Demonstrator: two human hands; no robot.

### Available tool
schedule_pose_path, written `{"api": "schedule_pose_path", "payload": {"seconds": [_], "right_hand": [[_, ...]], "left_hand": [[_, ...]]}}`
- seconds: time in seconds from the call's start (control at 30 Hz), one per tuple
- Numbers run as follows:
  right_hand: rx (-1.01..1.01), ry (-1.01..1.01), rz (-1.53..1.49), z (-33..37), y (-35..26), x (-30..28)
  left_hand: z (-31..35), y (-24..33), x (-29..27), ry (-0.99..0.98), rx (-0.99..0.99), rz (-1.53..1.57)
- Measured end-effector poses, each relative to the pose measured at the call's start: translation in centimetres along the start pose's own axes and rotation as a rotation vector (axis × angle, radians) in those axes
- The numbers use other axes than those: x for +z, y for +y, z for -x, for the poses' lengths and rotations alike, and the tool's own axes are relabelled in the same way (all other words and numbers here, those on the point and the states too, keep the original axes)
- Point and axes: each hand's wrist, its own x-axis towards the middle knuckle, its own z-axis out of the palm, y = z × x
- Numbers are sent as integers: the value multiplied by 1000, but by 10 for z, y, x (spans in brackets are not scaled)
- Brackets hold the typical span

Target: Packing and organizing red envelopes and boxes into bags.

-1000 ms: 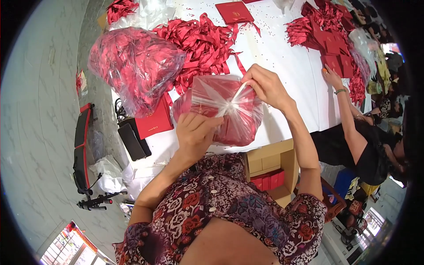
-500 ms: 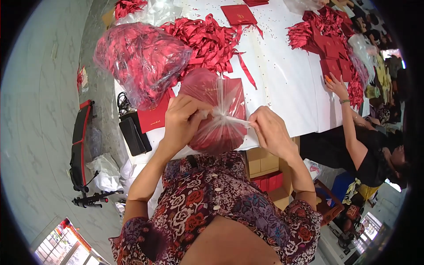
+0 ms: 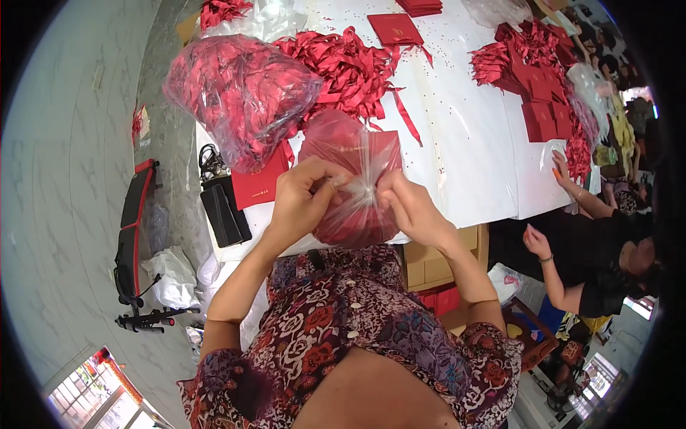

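Note:
A clear plastic bag (image 3: 351, 222) with red contents rests at the table's near edge, its neck gathered into a tight bunch in the middle. My left hand (image 3: 309, 196) pinches the bag's plastic on the left of the bunch. On the right side my right hand (image 3: 414, 209) is closed on the plastic close to the bunch, thumb and fingers together. Through the film a red card or box with a small gold mark shows. A flat red card (image 3: 259, 184) lies on the table left of my left hand.
Beyond stand a big plastic bag of red ribbons (image 3: 239, 96) and a loose ribbon pile (image 3: 339, 75). A black pouch (image 3: 225, 214) lies at left. Red boxes (image 3: 547, 118) are stacked at right, near another person's hand (image 3: 562, 171). A black-and-red bench (image 3: 133, 222) stands on the floor.
My right hand has moved left, from a pulled-out strand of plastic to the gathered neck. The left hand keeps its pinch. The co-worker's hand has drawn back from the red boxes.

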Motion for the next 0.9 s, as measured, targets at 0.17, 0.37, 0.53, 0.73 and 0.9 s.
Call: {"api": "schedule_pose_path", "payload": {"seconds": [0.17, 0.37, 0.53, 0.73, 0.9], "right_hand": [[33, 0, 258, -18, -15, 10], [-28, 152, 294, -27, -18, 22], [-26, 189, 314, -26, -14, 22], [46, 200, 122, -21, -11, 20], [74, 199, 9, -19, -9, 19]], "left_hand": [[-8, 4, -4, -14, -134, 92], [-11, 1, 6, 22, -11, 84], [-9, 7, 2, -63, -22, 7], [-9, 10, 0, -41, 164, -62], [-6, -12, 13, 9, 393, -289]]}}
